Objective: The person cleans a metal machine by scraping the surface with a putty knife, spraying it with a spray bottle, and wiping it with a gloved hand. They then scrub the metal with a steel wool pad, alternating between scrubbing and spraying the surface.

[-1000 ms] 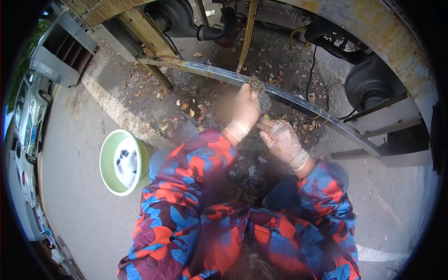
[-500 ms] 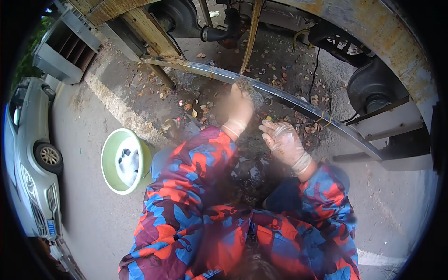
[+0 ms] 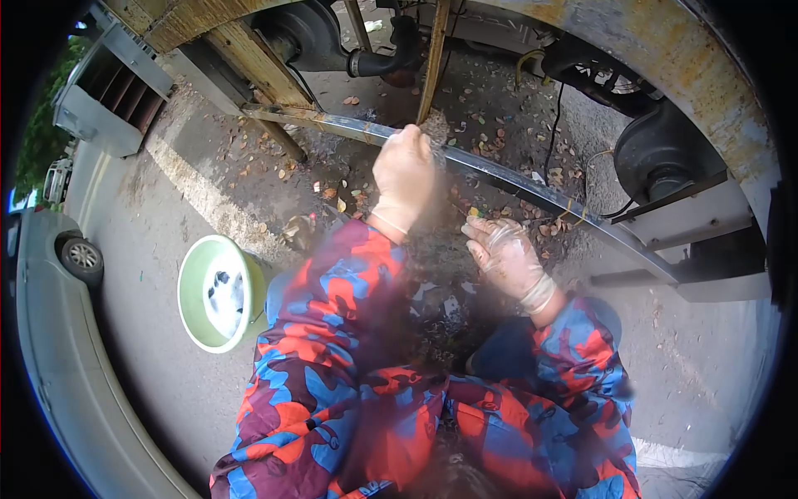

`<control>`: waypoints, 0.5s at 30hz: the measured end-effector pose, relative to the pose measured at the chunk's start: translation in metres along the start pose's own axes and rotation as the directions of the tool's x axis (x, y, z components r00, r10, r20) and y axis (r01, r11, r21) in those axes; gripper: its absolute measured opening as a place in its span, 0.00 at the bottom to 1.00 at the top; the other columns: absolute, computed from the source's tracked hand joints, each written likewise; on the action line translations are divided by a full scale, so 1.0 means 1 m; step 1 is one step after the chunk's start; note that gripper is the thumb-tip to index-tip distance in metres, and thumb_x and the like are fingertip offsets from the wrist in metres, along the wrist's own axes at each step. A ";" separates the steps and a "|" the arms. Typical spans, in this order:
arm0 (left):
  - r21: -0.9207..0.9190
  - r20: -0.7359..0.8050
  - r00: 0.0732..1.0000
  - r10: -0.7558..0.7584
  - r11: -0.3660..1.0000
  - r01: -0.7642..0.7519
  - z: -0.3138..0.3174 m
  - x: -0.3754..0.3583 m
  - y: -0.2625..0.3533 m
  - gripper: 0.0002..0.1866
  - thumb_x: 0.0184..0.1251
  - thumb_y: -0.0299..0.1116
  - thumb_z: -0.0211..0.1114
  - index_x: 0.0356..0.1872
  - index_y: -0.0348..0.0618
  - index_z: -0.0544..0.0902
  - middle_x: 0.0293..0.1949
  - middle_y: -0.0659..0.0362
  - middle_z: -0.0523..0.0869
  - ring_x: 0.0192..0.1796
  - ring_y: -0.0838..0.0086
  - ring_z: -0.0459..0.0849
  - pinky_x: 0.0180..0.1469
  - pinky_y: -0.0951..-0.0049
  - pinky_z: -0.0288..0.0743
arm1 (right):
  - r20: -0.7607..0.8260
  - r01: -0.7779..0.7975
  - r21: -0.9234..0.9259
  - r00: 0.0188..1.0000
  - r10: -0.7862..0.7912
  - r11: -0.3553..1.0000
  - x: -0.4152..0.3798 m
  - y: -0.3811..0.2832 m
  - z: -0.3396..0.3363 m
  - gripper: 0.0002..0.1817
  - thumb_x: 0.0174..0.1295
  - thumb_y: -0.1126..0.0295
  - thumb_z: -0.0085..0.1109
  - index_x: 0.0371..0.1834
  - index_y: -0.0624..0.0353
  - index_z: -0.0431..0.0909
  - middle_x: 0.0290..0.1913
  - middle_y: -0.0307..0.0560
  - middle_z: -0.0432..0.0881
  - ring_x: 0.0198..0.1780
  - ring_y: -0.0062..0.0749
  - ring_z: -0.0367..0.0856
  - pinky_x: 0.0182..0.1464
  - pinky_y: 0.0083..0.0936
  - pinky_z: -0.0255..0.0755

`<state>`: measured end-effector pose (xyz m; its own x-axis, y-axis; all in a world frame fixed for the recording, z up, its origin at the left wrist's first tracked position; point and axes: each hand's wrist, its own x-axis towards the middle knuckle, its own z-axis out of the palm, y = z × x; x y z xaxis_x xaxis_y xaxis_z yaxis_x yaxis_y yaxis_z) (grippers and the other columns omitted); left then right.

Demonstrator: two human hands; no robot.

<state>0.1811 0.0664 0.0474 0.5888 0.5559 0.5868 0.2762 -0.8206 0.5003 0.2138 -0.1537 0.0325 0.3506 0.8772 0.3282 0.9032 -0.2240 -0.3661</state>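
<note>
My left hand point(image 3: 405, 173), in a thin translucent glove, is closed at the metal rail point(image 3: 490, 172) that crosses in front of me. A grey-brown, mesh-like scouring pad point(image 3: 435, 128) shows beside its knuckles, partly hidden by the fist and pressed about the rail. My right hand point(image 3: 511, 259), gloved too, hovers below the rail. Its fingers stretch leftward, thumb apart, with no held object visible. Both wrists emerge from red, blue and maroon patterned sleeves point(image 3: 332, 333).
A pale green bucket point(image 3: 193, 291) with suds and dark bits stands to my left. Rusty frame posts point(image 3: 258, 62) and black blower housings point(image 3: 669, 150) are ahead. Fallen leaves point(image 3: 341, 205) litter the ground. A silver car point(image 3: 71, 349) is at far left, near a grey metal cabinet point(image 3: 104, 116).
My left hand has shifted up and left along the rail with the pad. My right hand has barely moved. The silver car has rolled toward the bottom of the view, and another vehicle shows behind it.
</note>
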 end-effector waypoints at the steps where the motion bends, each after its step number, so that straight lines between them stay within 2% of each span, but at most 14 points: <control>1: 0.108 -0.044 0.998 -0.046 0.993 0.051 -0.003 0.011 -0.024 0.06 0.65 0.34 0.58 0.34 0.43 0.77 0.32 0.48 0.81 0.38 0.50 0.81 0.41 0.56 0.75 | -0.001 -0.004 -0.001 1.000 0.004 1.000 -0.003 0.002 0.002 0.14 0.62 0.62 0.56 0.46 0.55 0.83 0.51 0.46 0.82 0.52 0.39 0.80 0.59 0.37 0.68; 2: 0.211 -0.096 0.992 -0.084 0.972 0.103 -0.005 0.022 -0.049 0.08 0.65 0.36 0.57 0.34 0.43 0.78 0.32 0.48 0.82 0.39 0.50 0.81 0.41 0.56 0.75 | -0.004 -0.006 -0.004 1.000 0.006 1.000 -0.006 0.006 0.002 0.14 0.63 0.62 0.56 0.46 0.55 0.83 0.51 0.46 0.82 0.52 0.40 0.80 0.59 0.37 0.68; 4: 0.271 -0.109 0.972 -0.207 0.935 0.229 -0.013 0.042 -0.084 0.10 0.66 0.37 0.56 0.34 0.42 0.79 0.34 0.48 0.83 0.40 0.50 0.82 0.42 0.55 0.76 | -0.009 -0.013 -0.008 1.000 0.013 1.000 -0.014 0.012 0.001 0.14 0.63 0.62 0.56 0.46 0.55 0.83 0.51 0.46 0.82 0.52 0.40 0.80 0.59 0.37 0.68; 5: 0.268 -0.103 0.975 -0.197 0.939 0.218 -0.014 0.045 -0.080 0.10 0.66 0.37 0.56 0.34 0.42 0.79 0.34 0.48 0.83 0.40 0.50 0.82 0.42 0.55 0.76 | -0.014 -0.009 -0.008 1.000 0.009 1.000 -0.016 0.014 0.000 0.14 0.63 0.62 0.56 0.46 0.55 0.83 0.51 0.47 0.82 0.52 0.40 0.80 0.59 0.37 0.68; 8: 0.312 0.051 0.995 -0.087 0.948 0.067 -0.021 0.040 -0.054 0.11 0.66 0.39 0.56 0.35 0.42 0.79 0.35 0.47 0.84 0.41 0.50 0.82 0.41 0.54 0.76 | -0.020 -0.009 0.017 1.000 0.009 1.000 -0.018 0.009 -0.003 0.14 0.62 0.62 0.56 0.46 0.55 0.83 0.51 0.47 0.83 0.52 0.41 0.80 0.58 0.36 0.68; 10: 0.210 0.168 0.985 0.043 0.975 -0.078 -0.010 0.017 -0.014 0.10 0.65 0.38 0.57 0.33 0.42 0.79 0.31 0.48 0.83 0.38 0.51 0.82 0.39 0.54 0.75 | -0.016 0.009 -0.010 1.000 -0.009 1.000 -0.022 0.011 0.005 0.14 0.62 0.62 0.56 0.46 0.56 0.83 0.50 0.47 0.83 0.52 0.41 0.80 0.57 0.36 0.69; 11: 0.149 0.152 0.985 0.077 0.984 -0.099 -0.005 0.004 0.010 0.09 0.64 0.36 0.58 0.31 0.42 0.77 0.29 0.48 0.81 0.36 0.50 0.82 0.38 0.54 0.75 | -0.006 0.038 -0.030 0.999 -0.038 0.999 -0.022 0.011 0.009 0.14 0.62 0.62 0.56 0.46 0.56 0.83 0.50 0.47 0.83 0.52 0.40 0.80 0.57 0.36 0.69; 12: 0.066 0.198 0.974 0.106 0.990 -0.122 -0.004 -0.007 0.035 0.08 0.63 0.35 0.59 0.30 0.42 0.76 0.30 0.49 0.81 0.35 0.50 0.82 0.38 0.54 0.75 | -0.014 0.035 -0.030 0.999 -0.036 0.999 -0.018 0.008 0.007 0.14 0.62 0.62 0.56 0.46 0.56 0.83 0.50 0.47 0.83 0.52 0.40 0.80 0.57 0.36 0.69; 13: -0.041 0.149 0.972 0.179 0.984 -0.175 0.009 -0.016 0.050 0.07 0.62 0.34 0.60 0.31 0.42 0.77 0.31 0.49 0.81 0.35 0.50 0.82 0.38 0.54 0.75 | 0.018 0.047 -0.012 0.999 -0.047 0.999 -0.012 0.006 0.003 0.14 0.62 0.62 0.55 0.46 0.56 0.83 0.50 0.47 0.83 0.52 0.40 0.80 0.57 0.37 0.70; 15: 0.066 0.284 0.950 0.132 0.985 -0.157 0.012 -0.007 0.061 0.08 0.63 0.35 0.57 0.34 0.43 0.80 0.33 0.49 0.84 0.38 0.50 0.83 0.40 0.54 0.76 | 0.062 0.050 0.009 0.997 -0.051 0.999 -0.012 0.006 0.003 0.14 0.63 0.62 0.55 0.46 0.56 0.83 0.50 0.47 0.83 0.52 0.40 0.80 0.56 0.37 0.70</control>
<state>0.2028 0.0104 0.0660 0.8116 0.3815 0.4423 0.2297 -0.9047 0.3588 0.2143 -0.1646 0.0240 0.2880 0.9122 0.2914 0.9175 -0.1758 -0.3567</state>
